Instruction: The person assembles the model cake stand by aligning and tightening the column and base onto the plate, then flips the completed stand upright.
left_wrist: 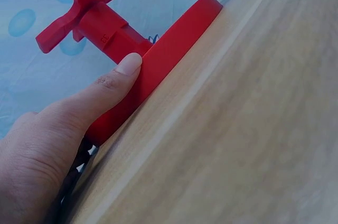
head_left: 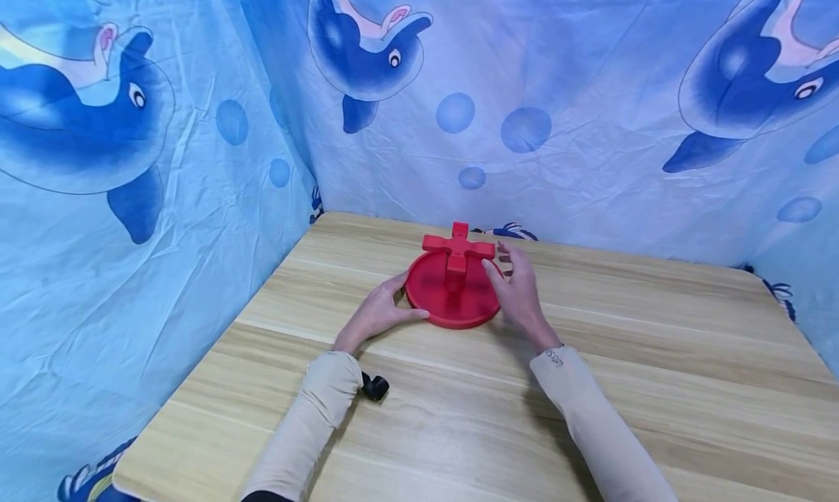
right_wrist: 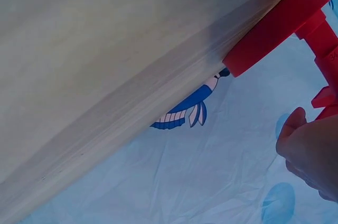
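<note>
A red round base with a raised rim (head_left: 452,323) lies on the wooden table (head_left: 655,320). From its middle rises a short red post (left_wrist: 103,28), topped by a four-armed red cross (head_left: 460,246). My left hand (head_left: 381,314) holds the base at its left side, thumb over the near rim and fingers around the left edge. On the other side my right hand (head_left: 521,291) is raised beside the cross, thumb and loosely bent fingers around the tip of its right arm. Only part of that hand (right_wrist: 314,155) shows in the right wrist view.
A small black device (head_left: 376,387) sits at the left wrist, just above the table. Blue cloth (head_left: 577,196) printed with dolphins hangs behind the table and at both sides. The table's far edge runs close behind the red base.
</note>
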Tool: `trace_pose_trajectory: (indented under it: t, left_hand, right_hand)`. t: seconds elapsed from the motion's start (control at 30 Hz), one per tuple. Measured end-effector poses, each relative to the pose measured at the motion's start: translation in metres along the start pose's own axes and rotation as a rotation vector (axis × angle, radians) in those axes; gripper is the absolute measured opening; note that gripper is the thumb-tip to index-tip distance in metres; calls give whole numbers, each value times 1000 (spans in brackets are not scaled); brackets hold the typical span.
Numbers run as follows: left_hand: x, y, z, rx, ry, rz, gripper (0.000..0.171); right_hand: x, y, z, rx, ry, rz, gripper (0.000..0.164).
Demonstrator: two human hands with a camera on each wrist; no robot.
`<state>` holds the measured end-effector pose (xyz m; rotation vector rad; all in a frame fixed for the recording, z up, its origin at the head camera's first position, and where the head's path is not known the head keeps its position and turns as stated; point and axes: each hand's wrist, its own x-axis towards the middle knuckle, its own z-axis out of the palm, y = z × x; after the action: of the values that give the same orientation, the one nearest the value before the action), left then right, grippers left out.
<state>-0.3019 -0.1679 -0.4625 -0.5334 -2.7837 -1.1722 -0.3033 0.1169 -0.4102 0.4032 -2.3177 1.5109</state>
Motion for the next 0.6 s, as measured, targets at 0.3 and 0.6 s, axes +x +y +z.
trace_pose_trajectory:
  t: [0.3, 0.6]
  left_hand:
    - [1, 0, 0, 12, -3, 2, 102]
    - [0, -1, -1, 28, -1, -7, 105]
  right_hand:
    - [4, 4, -2, 7, -40, 8, 51]
    - [1, 4, -2, 9, -40, 2, 48]
